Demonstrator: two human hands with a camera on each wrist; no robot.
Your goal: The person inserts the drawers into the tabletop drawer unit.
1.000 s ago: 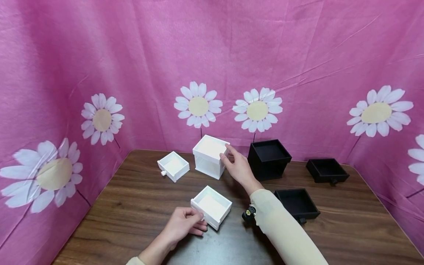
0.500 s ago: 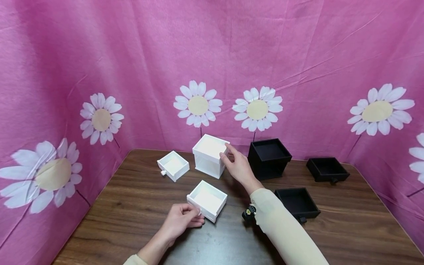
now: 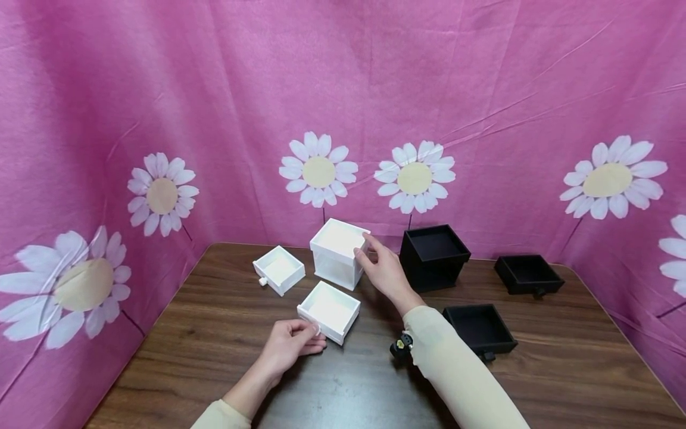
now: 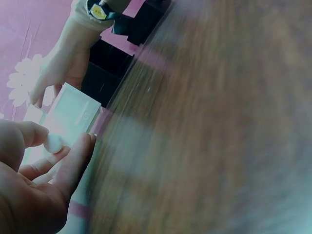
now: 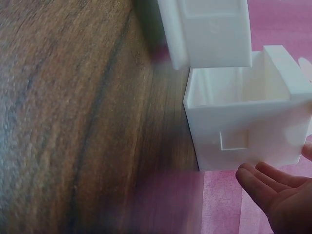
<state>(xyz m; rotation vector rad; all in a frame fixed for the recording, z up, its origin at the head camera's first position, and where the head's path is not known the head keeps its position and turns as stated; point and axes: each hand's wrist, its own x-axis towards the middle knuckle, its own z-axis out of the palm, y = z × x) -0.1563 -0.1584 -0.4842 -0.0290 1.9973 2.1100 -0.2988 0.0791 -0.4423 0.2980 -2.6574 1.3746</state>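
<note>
My left hand (image 3: 286,348) pinches the round knob (image 4: 53,143) of a white drawer (image 3: 329,310) between thumb and fingers. The drawer is in front of a white cabinet (image 3: 339,256), apart from it in the head view. My right hand (image 3: 387,271) rests on the cabinet's right side, thumb near the front top edge. In the right wrist view, fairly straight fingers (image 5: 256,183) touch the side wall, and the cabinet's open front (image 5: 226,87) faces the drawer. Whether the drawer touches the table I cannot tell.
A second white drawer (image 3: 278,269) lies left of the cabinet. A black cabinet (image 3: 435,259) stands to its right, with two black drawers, one at the far right (image 3: 529,275) and one nearer (image 3: 482,329). Pink flowered cloth (image 3: 241,119) hangs behind the wooden table (image 3: 203,333).
My left hand has moved the white drawer away from me and slightly left, closer to the white cabinet. The right hand has stayed on the cabinet.
</note>
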